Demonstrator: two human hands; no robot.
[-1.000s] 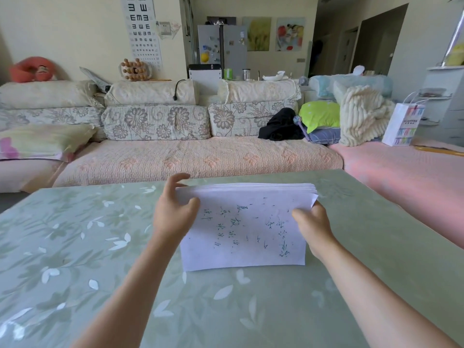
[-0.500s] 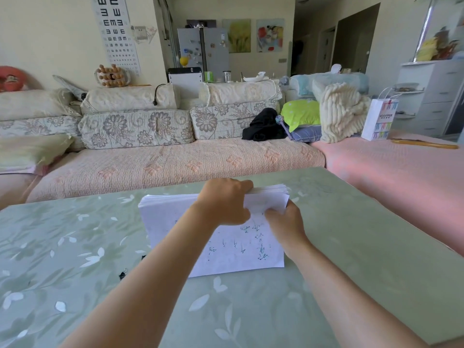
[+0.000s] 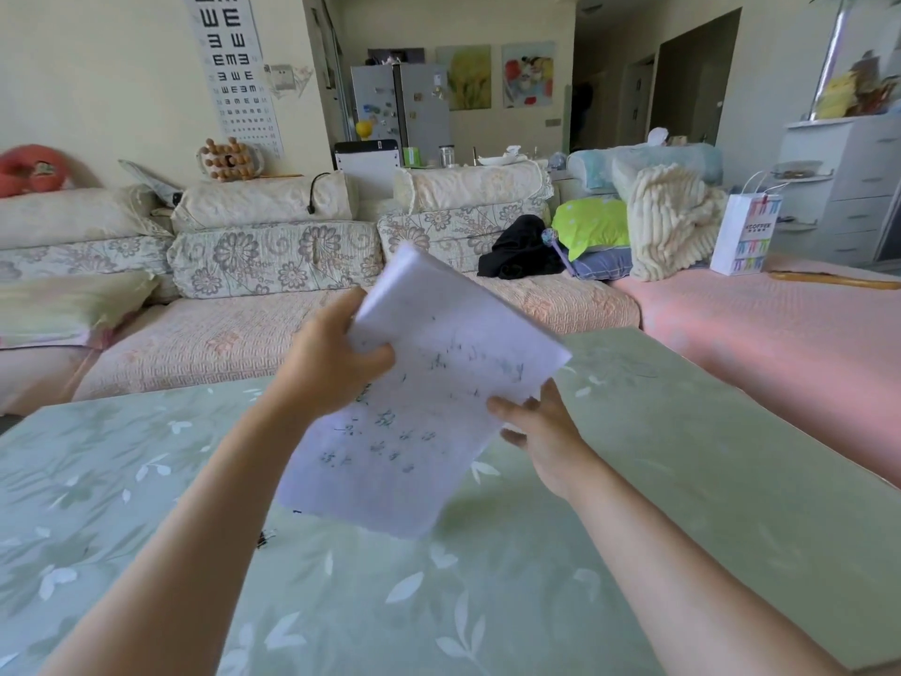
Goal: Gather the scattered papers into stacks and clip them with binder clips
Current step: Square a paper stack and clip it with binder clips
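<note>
A stack of white papers (image 3: 429, 412) with scribbled writing hangs tilted in the air above the green floral table (image 3: 682, 480). My left hand (image 3: 336, 363) grips the stack at its upper left edge, thumb on top. My right hand (image 3: 541, 431) touches the stack's right edge with spread fingers, not gripping it. A small black binder clip (image 3: 265, 538) lies on the table below the papers, near my left forearm.
A long sofa (image 3: 234, 334) with floral cushions runs behind the table. To the right lies a pink-covered bench (image 3: 780, 344) with a white paper bag (image 3: 743, 236). A black garment, pillows and a folded blanket are piled at the sofa's right end.
The stack stood on its edge on the table between both hands. My left hand crossed to the right, then lifted the stack off the table and tilted it. My right hand let go.
</note>
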